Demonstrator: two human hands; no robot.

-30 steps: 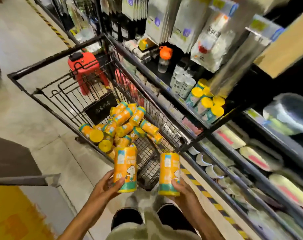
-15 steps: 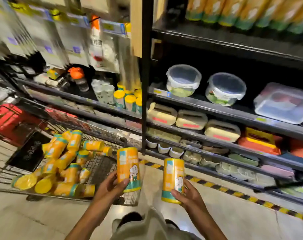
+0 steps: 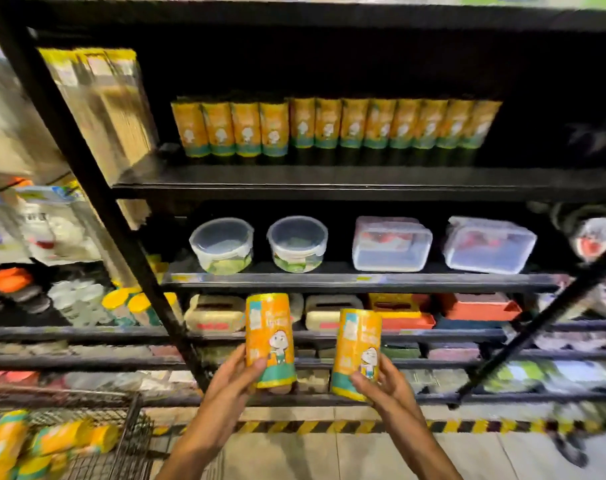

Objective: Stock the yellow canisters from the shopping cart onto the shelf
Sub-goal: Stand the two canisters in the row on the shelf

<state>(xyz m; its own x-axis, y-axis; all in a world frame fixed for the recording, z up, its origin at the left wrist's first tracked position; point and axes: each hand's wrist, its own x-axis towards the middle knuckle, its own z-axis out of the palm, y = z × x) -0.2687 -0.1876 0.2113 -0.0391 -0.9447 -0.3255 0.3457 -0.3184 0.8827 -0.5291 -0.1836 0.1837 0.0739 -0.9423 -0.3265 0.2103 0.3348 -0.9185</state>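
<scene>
I hold two yellow canisters with a cartoon figure and a green base, both upright in front of the black shelving. My left hand [image 3: 230, 382] grips the left canister [image 3: 269, 336] near its base. My right hand [image 3: 381, 384] grips the right canister [image 3: 356, 348], slightly lower. A row of several matching canisters [image 3: 332, 126] stands on the upper shelf [image 3: 329, 176]. The wire shopping cart [image 3: 128, 434] is at the bottom left, with several more canisters [image 3: 35, 445] lying in it.
Round clear food tubs [image 3: 222, 245] and rectangular clear boxes [image 3: 391, 244] fill the shelf below the canister row. Lower shelves carry flat boxes. A black upright post [image 3: 97, 188] divides the bays. Yellow-black tape [image 3: 329, 427] marks the floor edge. The upper shelf has bare room at its right end.
My view has swung up and right from the cart to face the shelving. Both hands have kept their canisters and raised them a little; the upper canister row has come fully into view.
</scene>
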